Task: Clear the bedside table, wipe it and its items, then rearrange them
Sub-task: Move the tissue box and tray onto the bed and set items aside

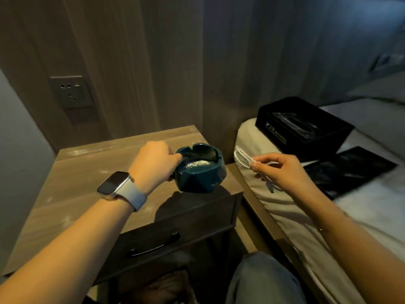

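while gripping ashtray (200,166), cable (242,157) pinched

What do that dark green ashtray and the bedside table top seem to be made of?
The ashtray looks like glazed ceramic: thick faceted walls with a soft sheen, though coloured glass is possible. The bedside table top looks like matte wood-grain laminate, with pale streaked grain and whitish scuffs.

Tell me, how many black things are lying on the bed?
2. A black box sits on the bed near the wall, and a flat black sheet lies in front of it, nearer the person. More may be out of view.
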`<action>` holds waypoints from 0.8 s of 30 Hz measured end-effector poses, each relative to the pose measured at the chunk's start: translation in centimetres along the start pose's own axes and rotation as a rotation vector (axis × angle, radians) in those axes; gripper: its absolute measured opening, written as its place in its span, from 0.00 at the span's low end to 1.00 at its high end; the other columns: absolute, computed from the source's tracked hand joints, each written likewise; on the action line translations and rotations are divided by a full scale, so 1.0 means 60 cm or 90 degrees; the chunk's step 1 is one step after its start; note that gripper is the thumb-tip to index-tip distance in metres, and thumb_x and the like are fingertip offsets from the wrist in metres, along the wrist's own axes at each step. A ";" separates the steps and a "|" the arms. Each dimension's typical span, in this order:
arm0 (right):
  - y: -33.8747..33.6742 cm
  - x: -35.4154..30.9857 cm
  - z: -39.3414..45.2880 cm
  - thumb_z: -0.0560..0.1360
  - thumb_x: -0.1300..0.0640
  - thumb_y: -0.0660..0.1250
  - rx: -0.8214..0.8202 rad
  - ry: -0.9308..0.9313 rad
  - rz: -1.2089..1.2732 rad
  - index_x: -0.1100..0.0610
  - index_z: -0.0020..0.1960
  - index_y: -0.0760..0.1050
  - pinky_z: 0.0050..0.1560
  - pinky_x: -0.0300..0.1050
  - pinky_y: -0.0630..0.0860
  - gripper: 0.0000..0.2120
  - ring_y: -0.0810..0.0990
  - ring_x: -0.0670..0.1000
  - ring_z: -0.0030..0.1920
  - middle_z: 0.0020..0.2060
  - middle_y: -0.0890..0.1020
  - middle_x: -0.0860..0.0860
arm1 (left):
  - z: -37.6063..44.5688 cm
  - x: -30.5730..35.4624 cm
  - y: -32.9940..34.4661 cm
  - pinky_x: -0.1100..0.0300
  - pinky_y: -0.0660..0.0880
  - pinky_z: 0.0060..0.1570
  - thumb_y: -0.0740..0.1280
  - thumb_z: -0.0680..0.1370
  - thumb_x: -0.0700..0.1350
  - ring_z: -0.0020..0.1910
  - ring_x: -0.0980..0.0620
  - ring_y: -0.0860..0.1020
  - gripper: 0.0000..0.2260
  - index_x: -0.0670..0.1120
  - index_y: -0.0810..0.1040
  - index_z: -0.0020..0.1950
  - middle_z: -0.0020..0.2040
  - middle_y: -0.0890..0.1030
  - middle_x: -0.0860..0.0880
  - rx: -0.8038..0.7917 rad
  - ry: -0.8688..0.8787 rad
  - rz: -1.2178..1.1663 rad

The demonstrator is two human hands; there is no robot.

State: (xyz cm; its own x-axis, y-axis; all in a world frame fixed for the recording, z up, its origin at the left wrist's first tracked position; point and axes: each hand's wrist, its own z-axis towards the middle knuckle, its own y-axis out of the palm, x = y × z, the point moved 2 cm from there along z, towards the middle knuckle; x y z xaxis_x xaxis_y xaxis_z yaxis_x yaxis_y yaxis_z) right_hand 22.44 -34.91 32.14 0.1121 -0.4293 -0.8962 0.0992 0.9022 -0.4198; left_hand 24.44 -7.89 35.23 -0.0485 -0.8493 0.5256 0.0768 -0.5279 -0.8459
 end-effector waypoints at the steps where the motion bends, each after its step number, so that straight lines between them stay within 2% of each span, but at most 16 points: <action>1: -0.033 0.012 -0.009 0.73 0.56 0.71 0.013 0.002 -0.011 0.51 0.46 0.81 0.41 0.48 0.81 0.02 0.83 0.56 0.40 0.39 0.84 0.52 | -0.006 0.032 0.019 0.49 0.80 0.41 0.64 0.77 0.48 0.33 0.47 0.82 0.18 0.39 0.82 0.33 0.28 0.82 0.45 -0.012 0.016 -0.014; 2: -0.067 0.025 -0.017 0.73 0.55 0.71 0.026 0.004 -0.027 0.53 0.47 0.82 0.42 0.50 0.81 0.04 0.83 0.56 0.40 0.39 0.84 0.53 | -0.011 0.063 0.038 0.50 0.80 0.41 0.64 0.77 0.48 0.32 0.48 0.81 0.17 0.39 0.82 0.33 0.28 0.82 0.46 -0.025 0.033 -0.021; 3: -0.102 0.040 -0.024 0.73 0.55 0.71 0.041 0.005 -0.044 0.54 0.49 0.82 0.42 0.47 0.81 0.06 0.83 0.53 0.39 0.39 0.84 0.52 | -0.014 0.093 0.059 0.51 0.80 0.39 0.64 0.77 0.48 0.31 0.49 0.81 0.17 0.40 0.81 0.33 0.28 0.81 0.47 -0.040 0.047 -0.030; 5: -0.173 0.070 -0.034 0.73 0.54 0.72 0.078 0.013 -0.081 0.56 0.49 0.83 0.37 0.34 0.78 0.08 0.82 0.43 0.36 0.39 0.84 0.49 | -0.017 0.154 0.104 0.52 0.80 0.39 0.65 0.78 0.49 0.32 0.49 0.81 0.16 0.41 0.81 0.35 0.29 0.82 0.46 -0.078 0.077 -0.049; 6: -0.209 0.087 -0.038 0.73 0.53 0.72 0.094 0.023 -0.102 0.55 0.49 0.83 0.36 0.33 0.77 0.08 0.82 0.42 0.36 0.38 0.84 0.49 | -0.017 0.184 0.127 0.51 0.81 0.40 0.64 0.78 0.49 0.33 0.48 0.82 0.17 0.40 0.82 0.36 0.31 0.83 0.45 -0.093 0.097 -0.049; 8: -0.278 0.124 -0.041 0.73 0.53 0.72 0.116 0.042 -0.154 0.55 0.47 0.83 0.35 0.41 0.77 0.07 0.81 0.48 0.32 0.33 0.83 0.49 | -0.020 0.245 0.171 0.54 0.80 0.37 0.64 0.77 0.49 0.32 0.47 0.82 0.18 0.38 0.82 0.34 0.29 0.82 0.43 -0.105 0.134 -0.041; 10: -0.342 0.168 -0.045 0.73 0.53 0.72 0.129 0.050 -0.229 0.55 0.43 0.83 0.29 0.37 0.72 0.05 0.77 0.45 0.25 0.26 0.80 0.46 | -0.021 0.300 0.213 0.65 0.71 0.25 0.65 0.76 0.48 0.25 0.53 0.76 0.20 0.41 0.77 0.26 0.21 0.76 0.48 -0.119 0.163 -0.038; 12: -0.402 0.213 -0.046 0.71 0.51 0.74 0.160 0.066 -0.300 0.53 0.42 0.83 0.30 0.39 0.71 0.06 0.76 0.45 0.27 0.30 0.79 0.44 | -0.023 0.349 0.253 0.68 0.64 0.21 0.65 0.77 0.47 0.21 0.52 0.72 0.22 0.41 0.73 0.24 0.18 0.70 0.50 -0.146 0.193 -0.040; 14: -0.454 0.255 -0.047 0.69 0.49 0.75 0.187 0.097 -0.329 0.51 0.40 0.82 0.34 0.44 0.73 0.06 0.77 0.48 0.32 0.34 0.79 0.45 | -0.027 0.393 0.294 0.67 0.63 0.20 0.64 0.78 0.47 0.21 0.48 0.68 0.22 0.40 0.69 0.25 0.19 0.68 0.50 -0.177 0.229 -0.039; 16: -0.488 0.287 -0.046 0.70 0.49 0.75 0.182 0.126 -0.357 0.50 0.37 0.80 0.40 0.50 0.76 0.07 0.78 0.51 0.35 0.36 0.80 0.47 | -0.033 0.433 0.333 0.66 0.60 0.21 0.64 0.79 0.46 0.22 0.49 0.63 0.22 0.43 0.65 0.26 0.21 0.64 0.49 -0.180 0.252 -0.020; 19: -0.514 0.318 -0.041 0.71 0.50 0.74 0.174 0.159 -0.396 0.54 0.41 0.82 0.41 0.47 0.74 0.08 0.78 0.52 0.38 0.40 0.82 0.51 | -0.040 0.482 0.385 0.60 0.62 0.25 0.63 0.79 0.44 0.22 0.49 0.60 0.22 0.44 0.61 0.26 0.22 0.62 0.48 -0.194 0.264 -0.023; 22: -0.518 0.339 -0.037 0.73 0.49 0.72 0.153 0.192 -0.430 0.57 0.45 0.83 0.42 0.47 0.75 0.10 0.79 0.52 0.39 0.42 0.82 0.52 | -0.038 0.509 0.431 0.59 0.63 0.29 0.62 0.79 0.44 0.22 0.50 0.59 0.22 0.44 0.61 0.26 0.23 0.62 0.48 -0.229 0.258 -0.033; 24: -0.514 0.351 -0.037 0.74 0.48 0.69 0.145 0.223 -0.447 0.56 0.43 0.83 0.41 0.46 0.77 0.12 0.80 0.53 0.38 0.41 0.84 0.53 | -0.036 0.519 0.454 0.59 0.62 0.28 0.62 0.80 0.44 0.23 0.50 0.58 0.22 0.44 0.61 0.27 0.24 0.61 0.48 -0.238 0.250 -0.019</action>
State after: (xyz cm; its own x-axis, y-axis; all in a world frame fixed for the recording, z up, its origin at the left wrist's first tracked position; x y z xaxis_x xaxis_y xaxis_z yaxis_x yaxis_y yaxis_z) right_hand 19.56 -71.69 25.87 -0.3630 -0.8192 -0.4441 0.2341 0.3811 -0.8944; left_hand 22.86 -48.72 28.38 -0.4186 -0.7319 0.5377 -0.2867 -0.4553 -0.8429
